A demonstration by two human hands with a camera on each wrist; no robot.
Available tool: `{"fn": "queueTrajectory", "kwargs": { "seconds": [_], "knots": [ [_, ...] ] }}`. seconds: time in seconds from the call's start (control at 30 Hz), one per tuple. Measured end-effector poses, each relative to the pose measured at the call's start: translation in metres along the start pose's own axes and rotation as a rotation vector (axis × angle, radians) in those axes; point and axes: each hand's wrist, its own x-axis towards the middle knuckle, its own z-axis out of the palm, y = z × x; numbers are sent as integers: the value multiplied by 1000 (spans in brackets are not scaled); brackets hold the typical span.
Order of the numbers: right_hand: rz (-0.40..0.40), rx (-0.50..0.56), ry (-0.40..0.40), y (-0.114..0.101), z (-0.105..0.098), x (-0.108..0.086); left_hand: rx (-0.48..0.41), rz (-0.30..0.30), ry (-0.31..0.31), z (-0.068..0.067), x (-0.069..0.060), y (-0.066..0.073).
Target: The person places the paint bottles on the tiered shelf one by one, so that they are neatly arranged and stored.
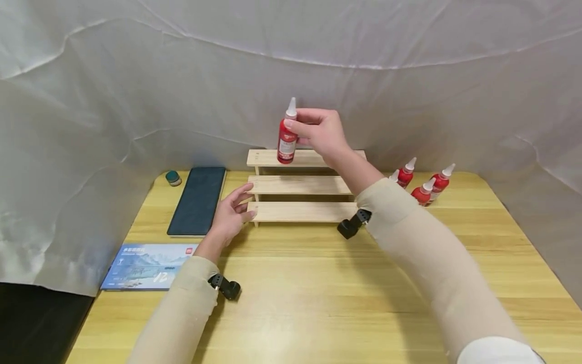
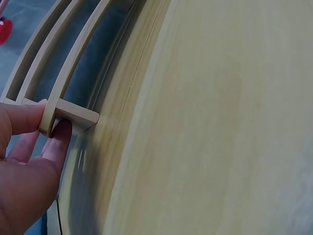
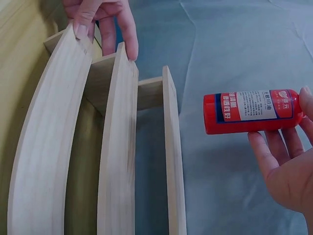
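Your 2 hands are well apart. Your right hand point(image 1: 324, 130) grips a red squeeze bottle point(image 1: 287, 141), upright and raised at the top plank of the 3-tier wooden display rack point(image 1: 302, 212); whether they touch is hard to tell. Thumb and fingers close round the bottle's upper part, below its white nozzle cap point(image 1: 291, 107), which leaves the label and base uncovered.

Your left hand point(image 1: 228, 215) pinches the lowest plank's left end, with a fingertip at the middle plank, probably to steady the rack.

At least 4 more red bottles point(image 1: 438, 184) stand to the right, seemingly kept within your right hand's reach. The dark-covered notebook point(image 1: 197, 202) and green-lidded jar point(image 1: 173, 177) lie left of the rack.
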Motion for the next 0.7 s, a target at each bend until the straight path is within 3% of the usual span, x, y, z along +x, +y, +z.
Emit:
{"fn": "queueTrajectory", "kwargs": {
  "seconds": [0.2,0.7],
  "knots": [
    [7,-3,17,4,12,10,-7,18,-7,4,-5,1],
    [7,-95,75,20,20,23,-28,45,-24,24,-3,1]
  ]
}}
